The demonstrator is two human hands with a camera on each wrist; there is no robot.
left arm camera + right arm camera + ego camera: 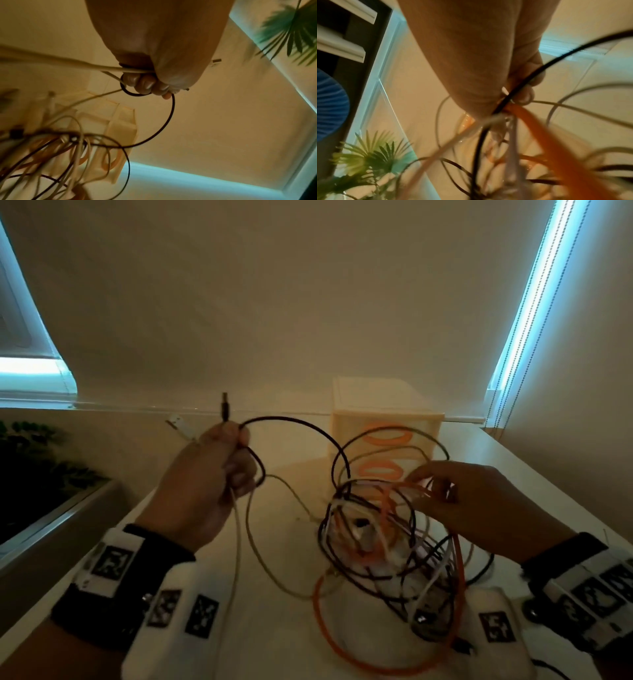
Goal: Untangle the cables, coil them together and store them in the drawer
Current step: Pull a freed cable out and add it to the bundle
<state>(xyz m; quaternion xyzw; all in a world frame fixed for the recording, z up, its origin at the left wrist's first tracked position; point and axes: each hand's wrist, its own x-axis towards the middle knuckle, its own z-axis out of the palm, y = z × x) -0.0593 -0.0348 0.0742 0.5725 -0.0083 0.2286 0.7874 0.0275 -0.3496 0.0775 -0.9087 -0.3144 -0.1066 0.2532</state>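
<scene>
A tangle of black, white and orange cables (pixel 387 542) hangs over the white table (pixel 281 628), lifted at its top. My left hand (pixel 219 470) is raised at centre left and grips a black cable (pixel 298 424) and a white cable (pixel 239 542) near their ends; the black plug (pixel 225 405) and the white plug (pixel 176 421) stick out above the fist. In the left wrist view the fingers (pixel 145 85) curl round both cables. My right hand (pixel 479 494) pinches strands at the top of the tangle, an orange cable (pixel 530 121) and a black cable (pixel 522 86) among them.
A small cream drawer unit (pixel 385 426) with orange oval handles stands behind the tangle, its drawers closed. A green plant (pixel 37 460) sits in a trough at the left. Windows with blinds lie at both sides; a bead cord (pixel 534 302) hangs at the right.
</scene>
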